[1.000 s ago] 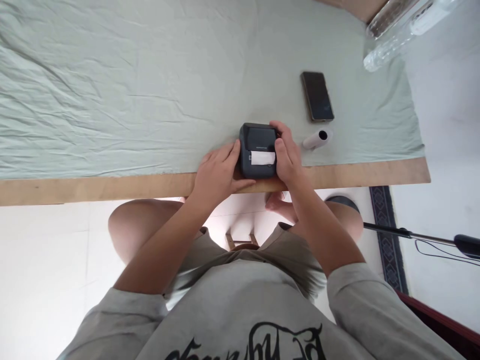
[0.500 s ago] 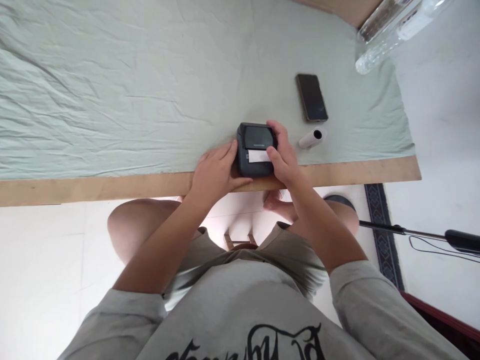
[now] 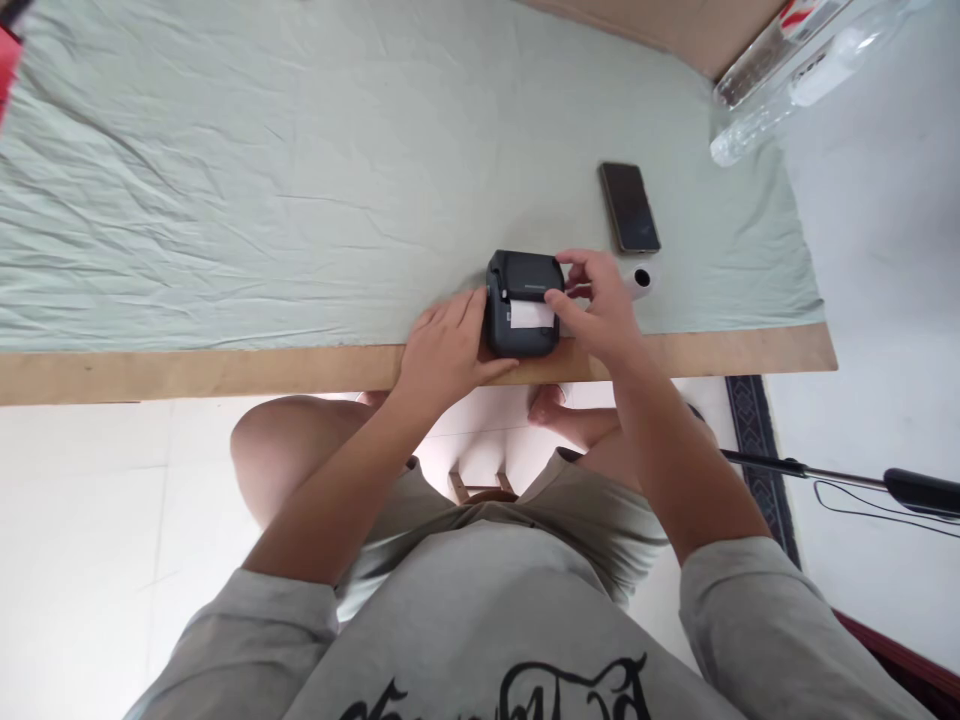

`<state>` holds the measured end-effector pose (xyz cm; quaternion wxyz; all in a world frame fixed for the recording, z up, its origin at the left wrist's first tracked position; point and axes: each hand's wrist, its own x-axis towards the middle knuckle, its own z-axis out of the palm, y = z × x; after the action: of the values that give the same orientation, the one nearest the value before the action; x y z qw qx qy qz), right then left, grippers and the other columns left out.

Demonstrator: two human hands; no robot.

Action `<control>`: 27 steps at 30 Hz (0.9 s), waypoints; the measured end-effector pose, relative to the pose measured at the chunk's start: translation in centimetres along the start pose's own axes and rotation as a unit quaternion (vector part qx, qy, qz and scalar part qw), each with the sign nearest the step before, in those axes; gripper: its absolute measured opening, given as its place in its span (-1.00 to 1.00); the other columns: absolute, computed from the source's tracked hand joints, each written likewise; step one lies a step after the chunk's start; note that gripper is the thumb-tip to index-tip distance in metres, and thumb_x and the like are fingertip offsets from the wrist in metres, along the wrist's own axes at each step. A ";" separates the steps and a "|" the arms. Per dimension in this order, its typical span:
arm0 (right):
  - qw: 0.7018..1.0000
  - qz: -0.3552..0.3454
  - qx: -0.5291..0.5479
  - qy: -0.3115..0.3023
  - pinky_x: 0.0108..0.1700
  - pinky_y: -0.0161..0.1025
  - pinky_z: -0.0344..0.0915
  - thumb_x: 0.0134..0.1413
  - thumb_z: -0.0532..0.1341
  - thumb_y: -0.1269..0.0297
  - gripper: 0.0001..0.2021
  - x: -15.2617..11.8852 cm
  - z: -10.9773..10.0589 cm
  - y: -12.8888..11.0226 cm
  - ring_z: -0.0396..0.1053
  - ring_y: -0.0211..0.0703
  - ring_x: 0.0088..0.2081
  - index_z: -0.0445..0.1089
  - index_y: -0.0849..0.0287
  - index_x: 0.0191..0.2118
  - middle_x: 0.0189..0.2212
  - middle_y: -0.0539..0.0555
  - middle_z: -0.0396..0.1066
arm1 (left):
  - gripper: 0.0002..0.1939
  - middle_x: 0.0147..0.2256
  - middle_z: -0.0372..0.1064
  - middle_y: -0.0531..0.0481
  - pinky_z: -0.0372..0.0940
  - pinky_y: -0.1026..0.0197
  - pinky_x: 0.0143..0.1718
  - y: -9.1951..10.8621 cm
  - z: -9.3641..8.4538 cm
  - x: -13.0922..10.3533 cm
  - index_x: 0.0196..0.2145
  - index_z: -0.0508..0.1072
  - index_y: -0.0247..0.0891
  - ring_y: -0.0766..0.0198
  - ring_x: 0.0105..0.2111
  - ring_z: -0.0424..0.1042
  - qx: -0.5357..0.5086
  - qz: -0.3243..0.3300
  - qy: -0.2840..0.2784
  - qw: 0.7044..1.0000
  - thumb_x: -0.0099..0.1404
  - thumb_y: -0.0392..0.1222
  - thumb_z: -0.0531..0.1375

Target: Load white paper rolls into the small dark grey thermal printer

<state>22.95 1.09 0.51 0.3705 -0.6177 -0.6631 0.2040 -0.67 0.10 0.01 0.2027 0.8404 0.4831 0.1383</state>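
Observation:
A small dark thermal printer sits at the table's front edge, its lid slightly raised at the left side. A white paper strip sticks out from under the lid. My left hand braces the printer, fingers along its left side and thumb by its front edge. At the right side, my right hand has its thumb and index finger on the lid's edge; the other fingers are bent. A white paper roll is partly hidden behind this hand.
A black phone lies beyond the roll on the pale green cloth. Clear plastic bottles lie at the far right near a cardboard piece. A wooden strip forms the front edge. Something red shows at the far left.
The lid has come up slightly. My right hand has shifted right, its thumb moving from the paper strip to the lid's edge, and now covers part of the roll. My left hand stays against the printer.

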 end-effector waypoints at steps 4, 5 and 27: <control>0.999 0.036 -0.012 0.001 -0.31 -0.17 0.30 0.21 0.24 -0.06 -0.66 1.1 -0.5 -2.1 0.25 -0.23 -0.52 0.40 0.04 -0.03 -0.60 -0.16 0.17 | -0.09 0.30 0.31 -0.34 0.15 -0.07 0.31 0.1 -0.1 0.0 0.37 0.16 -0.41 -0.16 0.28 0.32 -0.001 0.003 0.000 1.000 0.29 0.18 0.35; 0.999 0.039 0.001 0.000 -0.32 -0.17 0.30 0.24 0.23 -0.08 -0.67 1.5 -0.5 -2.4 0.24 -0.23 -0.54 0.39 0.03 -0.05 -0.63 -0.17 0.15 | -0.09 0.30 0.31 -0.34 0.15 -0.07 0.31 0.2 -0.2 0.0 0.37 0.16 -0.41 -0.17 0.28 0.32 0.000 0.003 -0.001 1.000 0.29 0.18 0.35; 0.903 -0.072 -0.326 -0.272 -0.28 -0.08 0.19 0.02 0.32 0.21 -0.79 6.3 -0.3 -4.1 0.40 0.02 -0.34 0.58 -0.03 -0.17 -0.37 0.05 0.56 | -0.29 0.28 0.29 -0.18 0.22 -0.09 0.21 0.1 -0.1 -0.4 0.35 0.25 -0.06 -0.13 0.18 0.39 0.009 0.026 0.015 0.999 0.33 0.10 0.32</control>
<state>20.62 6.55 5.21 -0.0325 -0.5750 -0.8101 0.1094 -0.83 -0.23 0.10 0.1840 0.8525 0.4651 0.1518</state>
